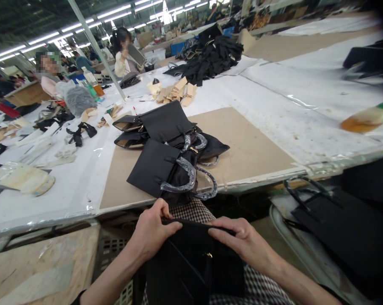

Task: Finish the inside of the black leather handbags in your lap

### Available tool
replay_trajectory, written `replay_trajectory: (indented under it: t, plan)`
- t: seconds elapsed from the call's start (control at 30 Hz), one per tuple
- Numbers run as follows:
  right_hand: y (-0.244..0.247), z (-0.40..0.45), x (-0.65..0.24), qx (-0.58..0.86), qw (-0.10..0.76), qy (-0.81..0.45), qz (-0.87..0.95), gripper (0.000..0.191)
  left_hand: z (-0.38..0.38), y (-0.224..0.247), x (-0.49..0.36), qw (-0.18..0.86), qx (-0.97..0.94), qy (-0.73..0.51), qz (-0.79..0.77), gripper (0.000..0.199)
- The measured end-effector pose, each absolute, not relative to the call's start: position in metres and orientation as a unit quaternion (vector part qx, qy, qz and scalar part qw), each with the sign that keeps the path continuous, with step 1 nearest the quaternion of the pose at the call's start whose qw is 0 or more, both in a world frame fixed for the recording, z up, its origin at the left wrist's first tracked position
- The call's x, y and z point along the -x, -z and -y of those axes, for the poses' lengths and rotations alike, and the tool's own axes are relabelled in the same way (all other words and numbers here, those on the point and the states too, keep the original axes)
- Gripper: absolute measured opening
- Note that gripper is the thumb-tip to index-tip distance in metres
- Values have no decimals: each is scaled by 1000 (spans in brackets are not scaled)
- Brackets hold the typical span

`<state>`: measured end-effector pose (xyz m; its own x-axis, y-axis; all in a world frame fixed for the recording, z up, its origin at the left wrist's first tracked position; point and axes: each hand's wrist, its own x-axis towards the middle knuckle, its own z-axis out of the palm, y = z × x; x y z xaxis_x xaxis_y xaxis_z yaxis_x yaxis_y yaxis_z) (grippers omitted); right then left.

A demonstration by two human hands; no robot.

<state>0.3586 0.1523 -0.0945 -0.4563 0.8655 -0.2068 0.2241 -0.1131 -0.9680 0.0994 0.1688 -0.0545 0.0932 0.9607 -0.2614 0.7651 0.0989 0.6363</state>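
Observation:
Across my lap lies a black handbag, its upper edge turned toward the table. My left hand pinches that edge at the left, thumb on top. At the right, my right hand grips the same edge between thumb and fingers. A small gold-coloured metal piece shows on the bag below the edge. Just beyond my hands, more black handbags lie overlapping on a brown board. Their handles are wrapped in clear plastic.
A white-covered table stretches ahead, with a black material heap and tan pieces. A bottle of amber liquid lies at right. Another black bag rests on a metal-framed seat. People sit across the table. A wooden stool stands left.

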Motion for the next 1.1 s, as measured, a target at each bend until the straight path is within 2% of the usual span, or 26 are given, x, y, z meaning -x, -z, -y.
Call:
replay_trajectory:
  t: [0.1,0.2,0.3,0.43,0.57,0.7,0.87,0.97,1.1]
  plan:
    - [95,-152,-359,446,265,-603,605,28,-172,52,-97,382,-659,-145,-631,32]
    - [98,-152,-359,445,257,-620,593,29,-176,46,-94,413,-714,-111,-555,19]
    - [99,-155,-363,451,234,-645,571,33,-177,41,-91,423,-739,-95,-515,18]
    - [80,-173,-366,397,136,-672,610,38,-175,39,-92,439,-726,-124,-515,14]
    - [56,-202,-342,270,44,-580,768,36,-170,37,-101,436,-723,-148,-514,9]
    - [51,-224,-305,191,-25,-511,838,28,-166,35,-99,458,-701,-167,-521,11]
    - [41,-236,-303,159,-63,-524,834,24,-168,39,-73,559,-602,-163,-547,19]
    - [34,-236,-317,206,-90,-497,838,24,-171,45,-61,541,-619,-124,-555,18]
    - [40,-228,-328,249,-60,-487,835,22,-174,47,-61,504,-673,-75,-536,19]
